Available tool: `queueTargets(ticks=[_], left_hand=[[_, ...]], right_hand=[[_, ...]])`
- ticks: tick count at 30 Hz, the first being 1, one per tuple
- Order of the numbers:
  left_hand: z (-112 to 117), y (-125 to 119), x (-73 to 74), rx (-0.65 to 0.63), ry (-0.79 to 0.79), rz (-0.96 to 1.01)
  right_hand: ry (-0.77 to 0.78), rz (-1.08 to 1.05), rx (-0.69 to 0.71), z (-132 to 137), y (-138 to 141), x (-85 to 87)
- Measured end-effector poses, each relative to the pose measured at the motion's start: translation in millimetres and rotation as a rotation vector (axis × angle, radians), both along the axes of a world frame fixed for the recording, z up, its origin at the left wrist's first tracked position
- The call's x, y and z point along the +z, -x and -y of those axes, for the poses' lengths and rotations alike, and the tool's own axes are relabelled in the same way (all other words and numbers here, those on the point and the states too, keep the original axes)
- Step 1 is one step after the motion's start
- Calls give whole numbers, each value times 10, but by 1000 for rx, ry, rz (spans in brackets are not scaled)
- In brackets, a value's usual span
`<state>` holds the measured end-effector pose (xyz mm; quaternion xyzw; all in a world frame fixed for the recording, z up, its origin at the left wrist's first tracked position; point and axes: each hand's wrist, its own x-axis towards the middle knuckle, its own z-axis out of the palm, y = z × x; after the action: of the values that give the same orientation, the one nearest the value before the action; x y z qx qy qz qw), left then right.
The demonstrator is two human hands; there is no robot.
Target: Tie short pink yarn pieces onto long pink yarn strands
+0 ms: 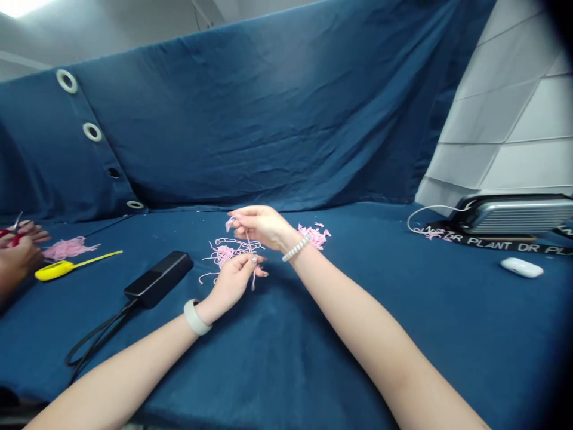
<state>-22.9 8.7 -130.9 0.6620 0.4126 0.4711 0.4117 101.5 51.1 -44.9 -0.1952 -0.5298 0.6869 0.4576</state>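
Note:
A strand of pink yarn [249, 242] runs between my two hands above the blue cloth. My left hand [233, 278] pinches its lower part, and a short end hangs below the fingers. Higher up and farther away, my right hand [259, 226] grips the upper part, where the yarn bunches at the fingertips. Just behind my left hand lies a loose heap of pink yarn strands [222, 254], partly hidden by it. A pile of short pink yarn pieces [314, 236] sits beyond my right wrist.
At far left, another person's hand [22, 254] holds red-handled scissors [17, 230] near more pink yarn [69, 248]. A yellow tool [56, 270] and a black box with cables [159, 279] lie left. To the right are a silver-grey device [521, 215], lettered strap [492, 243] and white case [521, 267].

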Motion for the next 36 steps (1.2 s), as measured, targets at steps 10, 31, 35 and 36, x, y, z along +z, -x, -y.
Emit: queueTargets(ticks=[10, 31, 35, 36], left_hand=[[342, 29, 242, 140, -472, -128], [588, -158, 325, -151, 198, 531], [560, -174, 310, -68, 285, 541], [548, -175, 306, -42, 302, 539]], right_hand=[[277, -191, -252, -468, -607, -73], [235, 29, -517, 34, -1058, -1139], [214, 49, -604, 16, -1094, -1180], [208, 54, -636, 10, -1102, -1195]])
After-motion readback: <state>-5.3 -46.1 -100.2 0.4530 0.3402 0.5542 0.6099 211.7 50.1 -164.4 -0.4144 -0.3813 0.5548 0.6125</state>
